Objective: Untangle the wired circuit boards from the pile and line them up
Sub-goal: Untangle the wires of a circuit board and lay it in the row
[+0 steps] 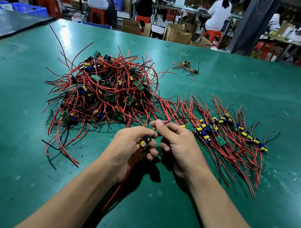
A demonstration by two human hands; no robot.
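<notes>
Fingers (147, 153) of left hand (129, 147) grip small circuit board (145, 142): yellow capacitor (142, 144), blue part (146, 137), trailing red lead (126, 178). Right hand (177, 147) pinches red wire (173, 115).

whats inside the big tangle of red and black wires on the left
Small green circuit boards with blue and yellow parts poke through the tangled red and black wire pile; whatever lies deeper is hidden.

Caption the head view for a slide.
Left hand holds a circuit board, right hand pinches a red wire, between tangled pile and lined-up row.
</notes>
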